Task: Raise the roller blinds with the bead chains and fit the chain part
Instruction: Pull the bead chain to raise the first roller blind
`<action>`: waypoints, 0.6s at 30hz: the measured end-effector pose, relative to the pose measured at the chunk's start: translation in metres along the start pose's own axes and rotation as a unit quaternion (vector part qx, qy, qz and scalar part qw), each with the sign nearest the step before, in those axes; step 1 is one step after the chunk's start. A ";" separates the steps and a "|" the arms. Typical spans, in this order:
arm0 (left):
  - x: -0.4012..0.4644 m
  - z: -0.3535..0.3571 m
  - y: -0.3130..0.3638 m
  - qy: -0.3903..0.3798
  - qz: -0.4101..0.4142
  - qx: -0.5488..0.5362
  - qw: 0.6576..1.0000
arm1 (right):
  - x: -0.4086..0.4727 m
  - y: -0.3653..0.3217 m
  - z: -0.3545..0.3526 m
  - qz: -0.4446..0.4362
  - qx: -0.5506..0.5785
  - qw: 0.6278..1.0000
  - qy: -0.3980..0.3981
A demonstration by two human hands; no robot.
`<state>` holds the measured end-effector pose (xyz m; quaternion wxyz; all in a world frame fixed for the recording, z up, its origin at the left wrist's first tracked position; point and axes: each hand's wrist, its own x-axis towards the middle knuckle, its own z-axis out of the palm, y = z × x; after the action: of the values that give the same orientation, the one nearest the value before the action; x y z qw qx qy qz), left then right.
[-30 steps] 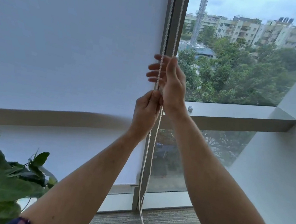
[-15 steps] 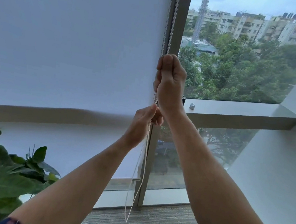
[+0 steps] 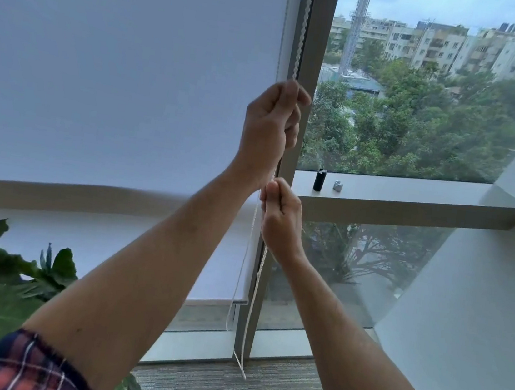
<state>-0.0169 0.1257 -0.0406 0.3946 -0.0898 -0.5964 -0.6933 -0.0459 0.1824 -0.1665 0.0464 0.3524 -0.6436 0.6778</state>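
your left hand (image 3: 269, 131) is raised, clenched around the bead chain (image 3: 301, 30) beside the window frame (image 3: 316, 39). your right hand (image 3: 280, 222) sits just below, pinching the same chain. the loop hangs down near the floor. the roller blind (image 3: 117, 78) covers the left pane almost to the bottom.

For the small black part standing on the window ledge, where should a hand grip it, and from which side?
Probably around its upper half, thumb and forefinger pinching the sides, coming from the room side and above. The black part stands upright and narrow on the ledge, with glass right behind it and a small silver piece apart on its right, so the front is the open approach.
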 end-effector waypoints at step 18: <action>-0.052 -0.020 -0.053 0.072 -0.049 0.054 0.995 | 0.070 -0.075 -0.022 0.002 0.199 0.979 -0.044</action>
<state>-0.0098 0.1293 -0.1174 0.4065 0.0110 -0.6071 -0.6828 -0.0688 0.1872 -0.0645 -0.0543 0.3826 -0.4982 0.7762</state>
